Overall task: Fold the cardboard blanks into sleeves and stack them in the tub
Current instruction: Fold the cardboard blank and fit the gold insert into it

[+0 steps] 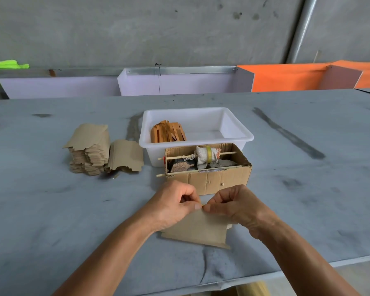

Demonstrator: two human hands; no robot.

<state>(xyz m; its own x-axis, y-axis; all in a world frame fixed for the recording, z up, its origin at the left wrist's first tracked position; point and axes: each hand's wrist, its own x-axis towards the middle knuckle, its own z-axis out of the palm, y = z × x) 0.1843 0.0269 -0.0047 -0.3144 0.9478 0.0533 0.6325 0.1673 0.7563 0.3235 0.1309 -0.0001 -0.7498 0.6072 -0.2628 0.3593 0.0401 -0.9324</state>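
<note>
Head view: blank's (198, 228) top edge between both hands' fingertips (204, 207).

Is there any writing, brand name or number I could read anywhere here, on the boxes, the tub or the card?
None: no readable text shows in this view.
White tub: plain, no label visible.
Corrugated cardboard box: bare brown front, no print.
Stack of cardboard blanks and the blank that both hands pinch: unprinted.
Folded sleeves in the tub: no marks I can make out.
Tape roll in the box: too small to tell.
</note>
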